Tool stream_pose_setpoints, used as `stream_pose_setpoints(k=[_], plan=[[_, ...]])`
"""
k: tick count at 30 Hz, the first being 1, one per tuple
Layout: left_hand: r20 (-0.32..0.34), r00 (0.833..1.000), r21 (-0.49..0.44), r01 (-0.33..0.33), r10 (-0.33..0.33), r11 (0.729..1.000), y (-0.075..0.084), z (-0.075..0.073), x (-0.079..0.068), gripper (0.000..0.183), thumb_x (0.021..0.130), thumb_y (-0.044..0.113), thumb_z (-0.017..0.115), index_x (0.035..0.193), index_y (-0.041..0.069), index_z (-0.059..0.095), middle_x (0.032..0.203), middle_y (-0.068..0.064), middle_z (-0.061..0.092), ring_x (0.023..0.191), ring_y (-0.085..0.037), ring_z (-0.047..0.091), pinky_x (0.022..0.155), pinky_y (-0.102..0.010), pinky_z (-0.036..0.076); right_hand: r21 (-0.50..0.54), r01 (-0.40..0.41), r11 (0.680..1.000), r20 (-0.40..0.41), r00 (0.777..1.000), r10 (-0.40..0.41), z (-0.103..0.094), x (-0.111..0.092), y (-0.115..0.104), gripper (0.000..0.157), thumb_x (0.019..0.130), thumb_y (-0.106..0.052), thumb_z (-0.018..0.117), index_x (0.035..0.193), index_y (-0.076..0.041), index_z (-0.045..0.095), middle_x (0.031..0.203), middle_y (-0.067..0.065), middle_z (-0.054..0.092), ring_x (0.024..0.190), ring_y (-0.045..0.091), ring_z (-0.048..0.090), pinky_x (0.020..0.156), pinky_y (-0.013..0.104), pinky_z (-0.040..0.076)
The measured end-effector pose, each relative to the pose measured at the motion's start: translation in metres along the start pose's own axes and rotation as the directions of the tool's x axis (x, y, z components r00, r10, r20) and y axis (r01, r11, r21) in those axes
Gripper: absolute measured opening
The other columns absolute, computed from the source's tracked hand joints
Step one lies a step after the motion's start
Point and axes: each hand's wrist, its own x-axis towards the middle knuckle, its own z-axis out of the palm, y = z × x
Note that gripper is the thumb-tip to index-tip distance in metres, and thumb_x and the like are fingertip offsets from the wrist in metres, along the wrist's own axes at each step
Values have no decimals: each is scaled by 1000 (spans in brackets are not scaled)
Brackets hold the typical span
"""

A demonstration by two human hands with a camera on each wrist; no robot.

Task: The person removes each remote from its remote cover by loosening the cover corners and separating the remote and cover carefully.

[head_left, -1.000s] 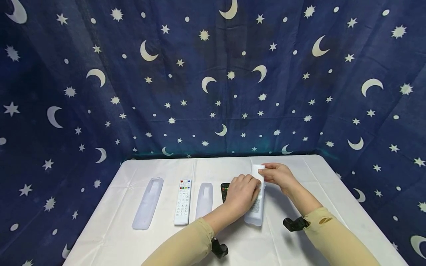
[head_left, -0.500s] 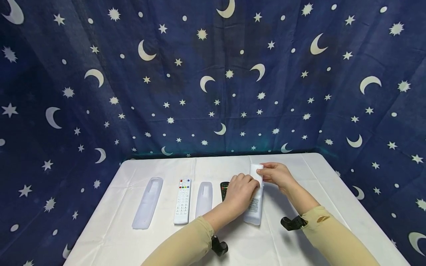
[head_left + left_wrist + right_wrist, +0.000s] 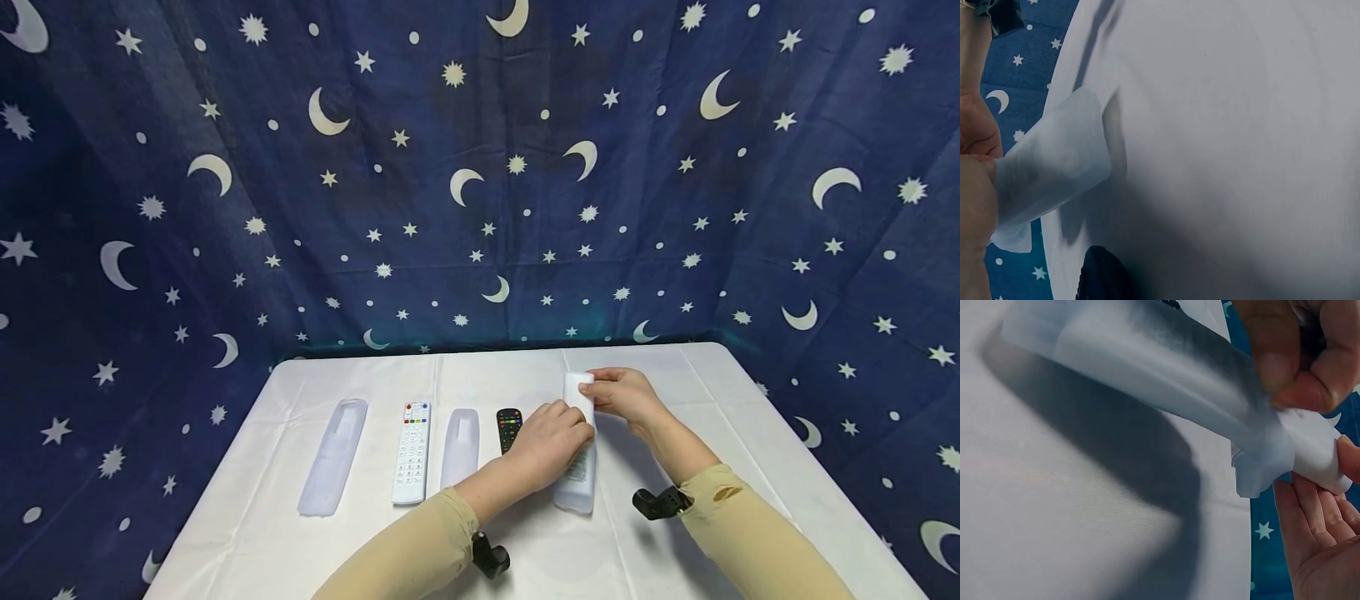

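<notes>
In the head view, a white remote control, with grey print showing on its upward face, sits partly inside a translucent silicone sleeve. My right hand holds the remote's bare far end; the right wrist view has the thumb above and fingers beneath. My left hand pinches the sleeve's edge, as the right wrist view shows at its fingertips. A loose flap of the sleeve hangs below the remote there. In the left wrist view the sleeve's closed end is raised off the table.
Left of my hands lie a black remote, partly hidden by my left hand, a short translucent sleeve, a white remote with buttons up, and a longer translucent sleeve. The white-covered table ends before a starry curtain.
My left hand has shifted slightly right along the sleeve, uncovering more of the black remote. The sleeve's near end has swung slightly right. My right hand keeps its hold on the far end.
</notes>
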Motion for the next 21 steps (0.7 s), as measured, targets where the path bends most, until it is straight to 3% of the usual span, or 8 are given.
stream_pose_setpoints(k=[4, 10, 13, 18, 21], plan=[[-11, 1000, -15, -2, 2, 1000, -2, -1, -1, 8, 102, 28, 65, 107, 27, 72, 103, 12, 61, 93, -9, 51, 80, -23, 44, 25, 18, 1000, -1, 1000, -18, -2, 0, -3, 55, 95, -9, 71, 137, 18, 49, 118, 21, 66, 86, 13, 70, 78, 29, 60], [-88, 991, -74, 91, -98, 993, -6, -1, -6, 10, 97, 27, 73, 107, 27, 72, 106, 12, 64, 95, -9, 55, 80, -23, 45, 37, 14, 999, 31, 999, -16, 1, 1, -7, 56, 95, -10, 71, 140, 16, 48, 126, 25, 63, 91, 15, 69, 81, 32, 60], [-122, 982, -144, 123, -141, 982, -9, -1, -7, 13, 99, 26, 71, 112, 25, 71, 111, 10, 64, 99, -10, 57, 82, -24, 46, 30, 11, 999, 33, 999, -12, 1, 1, -8, 56, 96, -12, 71, 140, 14, 49, 128, 26, 62, 92, 15, 69, 82, 33, 60], [-109, 963, -327, 198, -245, 924, -14, -4, -10, 20, 98, 14, 65, 117, 17, 63, 116, 4, 62, 107, -12, 59, 93, -25, 49, 33, 12, 999, 26, 1000, -13, -4, -1, -7, 58, 96, -12, 71, 142, 14, 47, 129, 25, 62, 91, 14, 69, 84, 34, 60], [-73, 940, -394, 280, -334, 875, -17, -5, -13, 25, 95, 8, 65, 118, 15, 61, 116, 3, 63, 109, -13, 61, 93, -25, 51, 46, 11, 999, 22, 1000, -12, -6, -1, -7, 60, 95, -12, 72, 142, 14, 47, 125, 22, 64, 91, 13, 69, 86, 36, 59]])
